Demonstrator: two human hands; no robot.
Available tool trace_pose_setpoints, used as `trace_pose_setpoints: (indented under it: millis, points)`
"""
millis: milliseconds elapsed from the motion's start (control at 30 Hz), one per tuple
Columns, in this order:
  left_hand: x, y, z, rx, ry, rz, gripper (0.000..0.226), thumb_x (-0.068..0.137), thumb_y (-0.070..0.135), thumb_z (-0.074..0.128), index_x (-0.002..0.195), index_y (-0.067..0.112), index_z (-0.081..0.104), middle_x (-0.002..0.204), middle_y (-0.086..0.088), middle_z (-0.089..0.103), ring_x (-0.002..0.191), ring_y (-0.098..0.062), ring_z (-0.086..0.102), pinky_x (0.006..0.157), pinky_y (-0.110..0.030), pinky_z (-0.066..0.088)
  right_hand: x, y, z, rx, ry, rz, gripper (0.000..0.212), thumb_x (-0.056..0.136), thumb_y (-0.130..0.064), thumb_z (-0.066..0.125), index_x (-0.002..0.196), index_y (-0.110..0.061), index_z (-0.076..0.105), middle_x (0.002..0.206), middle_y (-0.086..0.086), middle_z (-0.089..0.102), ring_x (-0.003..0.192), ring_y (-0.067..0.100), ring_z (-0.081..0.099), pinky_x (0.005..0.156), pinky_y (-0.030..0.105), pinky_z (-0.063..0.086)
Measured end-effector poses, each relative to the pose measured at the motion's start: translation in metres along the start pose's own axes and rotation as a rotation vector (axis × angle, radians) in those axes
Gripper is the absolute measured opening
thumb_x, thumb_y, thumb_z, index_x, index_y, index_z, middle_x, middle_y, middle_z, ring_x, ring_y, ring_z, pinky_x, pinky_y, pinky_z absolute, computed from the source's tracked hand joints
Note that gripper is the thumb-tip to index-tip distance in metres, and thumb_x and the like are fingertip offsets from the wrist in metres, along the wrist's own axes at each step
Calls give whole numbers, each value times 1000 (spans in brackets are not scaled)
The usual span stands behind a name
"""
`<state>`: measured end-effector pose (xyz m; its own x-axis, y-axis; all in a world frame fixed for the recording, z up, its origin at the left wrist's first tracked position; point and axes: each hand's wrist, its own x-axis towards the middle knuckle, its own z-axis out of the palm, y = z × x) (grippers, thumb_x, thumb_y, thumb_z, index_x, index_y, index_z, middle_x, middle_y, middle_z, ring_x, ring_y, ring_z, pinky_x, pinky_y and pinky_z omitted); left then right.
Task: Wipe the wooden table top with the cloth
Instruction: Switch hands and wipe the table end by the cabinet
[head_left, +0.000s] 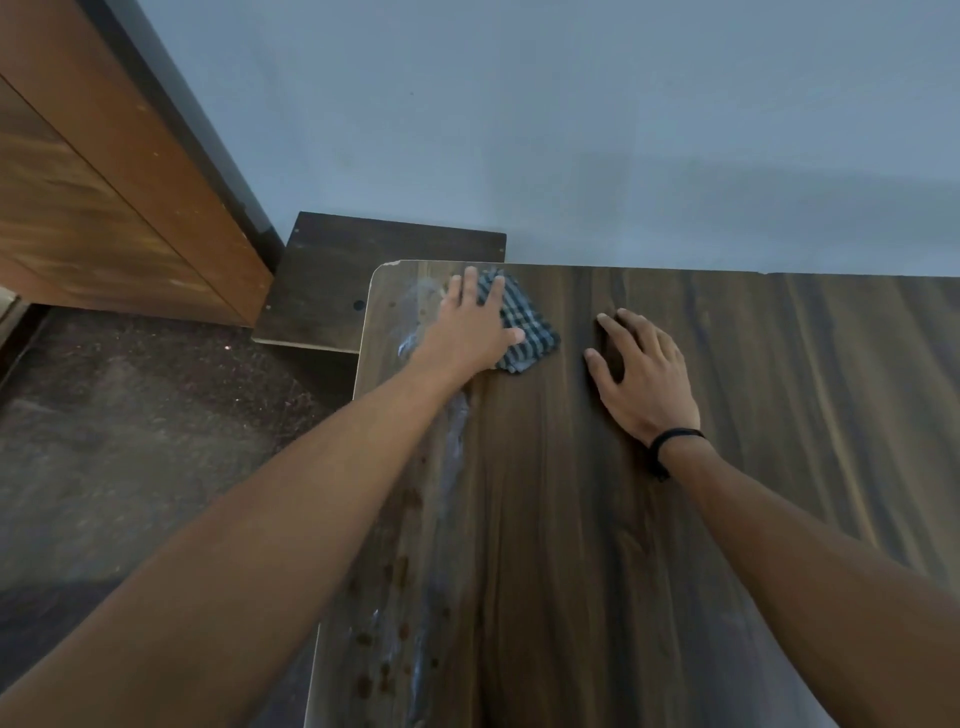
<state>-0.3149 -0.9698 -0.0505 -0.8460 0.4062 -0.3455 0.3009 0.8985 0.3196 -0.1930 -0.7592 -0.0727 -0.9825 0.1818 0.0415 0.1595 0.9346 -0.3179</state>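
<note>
The dark wooden table top (597, 519) fills the lower right of the head view. A blue-and-white checked cloth (527, 332) lies near its far left corner. My left hand (475, 325) presses flat on the cloth with fingers spread, covering its left part. My right hand (641, 376) rests palm down on the bare wood just right of the cloth, holding nothing; a black band circles its wrist. A pale wet streak (452, 467) and several brown spots (400, 571) run along the table's left side.
A lower dark wooden board (353, 280) sits behind the table's left corner against the blue-grey wall (571, 130). A brown wooden cabinet (104, 182) stands at the left. Dark speckled floor (130, 441) lies beside the table's left edge.
</note>
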Motion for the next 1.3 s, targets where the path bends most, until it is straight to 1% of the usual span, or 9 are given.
trace_pose_setpoints:
  millis: [100, 267, 500, 633, 733, 867, 1000, 1133, 1300]
  points:
    - [3, -29, -17, 46, -26, -85, 84, 97, 54, 42, 155, 22, -9, 159, -11, -24, 146, -31, -19, 116, -59, 6, 0, 0, -1, -28, -31, -32, 54, 101, -59, 37, 151, -39, 37, 160, -2, 31, 148, 26, 25, 122, 46, 18]
    - [-10, -36, -22, 107, -93, -42, 85, 98, 48, 44, 154, 14, -11, 158, -12, -25, 147, -35, -16, 117, -54, 6, -2, -5, -10, -30, -136, -7, 58, 99, -64, 33, 154, -44, 31, 165, -2, 19, 153, 25, 11, 124, 47, 10]
    - [-28, -48, -20, 143, -193, -63, 90, 97, 47, 50, 154, 18, -12, 158, -10, -27, 147, -32, -17, 117, -55, 9, 30, -28, -38, -183, -685, 117, 101, 85, -72, 56, 158, -40, -6, 166, -1, -18, 152, 37, -9, 119, 58, 15]
    - [-3, -42, -35, 110, -180, -41, 83, 100, 47, 42, 154, 18, -15, 156, -14, -31, 144, -37, -23, 116, -55, -1, 33, -33, -38, -191, -675, 122, 104, 86, -66, 62, 159, -36, -6, 167, 5, -17, 152, 42, -6, 119, 57, 18]
    - [7, -36, -31, 128, -202, 17, 74, 102, 47, 35, 152, 30, -17, 153, -15, -37, 140, -41, -29, 114, -58, -7, 35, -34, -37, -220, -665, 133, 105, 85, -64, 64, 160, -35, -3, 167, 6, -13, 152, 43, -2, 118, 58, 22]
    - [-4, -51, -16, 245, -228, 91, 70, 100, 55, 29, 150, 41, -18, 154, -8, -37, 142, -37, -28, 112, -57, -5, 34, -36, -37, -249, -658, 111, 104, 85, -64, 64, 160, -34, -2, 167, 7, -11, 152, 43, 2, 117, 58, 25]
    - [11, -77, -44, 175, -171, -69, 69, 101, 53, 27, 151, 35, -17, 155, -11, -34, 143, -38, -25, 114, -56, -6, 36, -37, -38, -254, -663, 120, 104, 86, -63, 64, 160, -34, -2, 167, 7, -12, 152, 43, 1, 116, 59, 26]
    - [0, -61, -22, 224, -220, 17, 69, 101, 54, 24, 151, 33, -20, 154, -12, -36, 141, -39, -29, 110, -52, -15, 33, -36, -37, -240, -647, 118, 102, 86, -60, 65, 160, -33, -1, 167, 7, -11, 152, 43, 1, 115, 59, 27]
    - [17, -37, -31, 163, -190, -13, 68, 103, 50, 26, 153, 29, -15, 155, -11, -33, 142, -39, -28, 117, -54, -9, 34, -39, -38, -226, -655, 128, 102, 87, -59, 65, 160, -33, -1, 167, 8, -12, 151, 44, -1, 116, 59, 25]
